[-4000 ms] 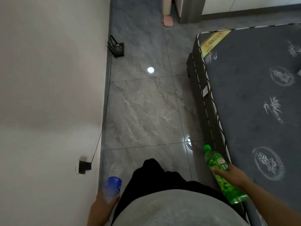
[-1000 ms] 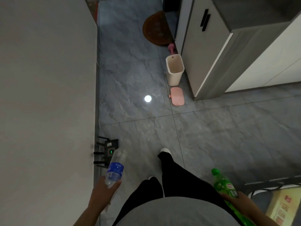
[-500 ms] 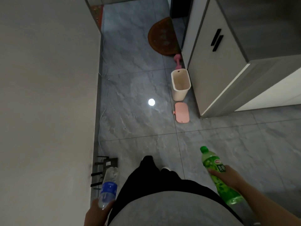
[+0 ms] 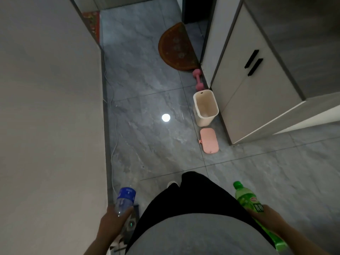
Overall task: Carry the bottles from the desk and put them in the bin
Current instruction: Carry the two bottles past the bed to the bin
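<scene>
My left hand (image 4: 114, 220) at the lower left grips a clear plastic bottle with a blue label (image 4: 125, 198), its top pointing forward. At the lower right my right hand (image 4: 266, 220) holds a green soda bottle (image 4: 247, 199) by its middle, green cap forward. A cream open bin (image 4: 206, 107) stands on the grey tiled floor ahead, against a cabinet. It looks empty. Its pink lid (image 4: 209, 140) lies flat on the floor just in front of it.
A white wall (image 4: 49, 126) runs along the left, with a thin cable at its foot. A grey cabinet (image 4: 257, 80) stands on the right. A pink dumbbell (image 4: 198, 79) and a brown half-round mat (image 4: 175, 47) lie beyond the bin. A router (image 4: 131, 221) sits by my left hand.
The view has advanced along the corridor, so the bin and lid are nearer and lower in view. Both hands keep their bottles; the router now lies under my left hand.
</scene>
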`<state>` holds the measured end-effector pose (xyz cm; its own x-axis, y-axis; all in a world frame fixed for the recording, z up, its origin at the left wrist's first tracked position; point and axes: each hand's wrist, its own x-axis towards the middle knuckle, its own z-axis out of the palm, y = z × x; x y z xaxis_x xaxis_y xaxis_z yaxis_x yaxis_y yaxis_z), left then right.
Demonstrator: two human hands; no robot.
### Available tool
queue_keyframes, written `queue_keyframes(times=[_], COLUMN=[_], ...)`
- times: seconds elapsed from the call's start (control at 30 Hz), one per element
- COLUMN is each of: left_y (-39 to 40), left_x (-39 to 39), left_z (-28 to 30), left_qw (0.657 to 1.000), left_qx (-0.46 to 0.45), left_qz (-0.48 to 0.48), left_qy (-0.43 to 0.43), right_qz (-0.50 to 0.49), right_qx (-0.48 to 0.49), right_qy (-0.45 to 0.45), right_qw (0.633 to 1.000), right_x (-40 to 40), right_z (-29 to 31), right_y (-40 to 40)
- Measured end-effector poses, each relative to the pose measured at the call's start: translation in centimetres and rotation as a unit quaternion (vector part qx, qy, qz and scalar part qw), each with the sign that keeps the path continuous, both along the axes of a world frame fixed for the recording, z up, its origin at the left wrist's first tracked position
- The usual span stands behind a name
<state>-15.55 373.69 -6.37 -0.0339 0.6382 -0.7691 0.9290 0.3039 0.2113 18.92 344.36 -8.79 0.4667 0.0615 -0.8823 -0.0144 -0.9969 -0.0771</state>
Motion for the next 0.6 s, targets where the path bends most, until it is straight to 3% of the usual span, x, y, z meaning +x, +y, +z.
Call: queue_keyframes(times=[0.33,0.6], left_y=[10.1,16.8], left_x=[7.5,11.2], left_z=[-0.7,-0.6], left_qw=[1.0,0.999], left_qx=[-0.005,-0.023], left_qz=[-0.006,0.022], left_qy=[0.005,0.025], right_qz=[-0.055,-0.036], right_qx=[0.003,0.046], right_qy=[0.009,-0.006], right_qw=[0.998,0.998], right_x=[6.7,13.5], right_z=[-0.3,0.9], right_y=[10.1,20.6])
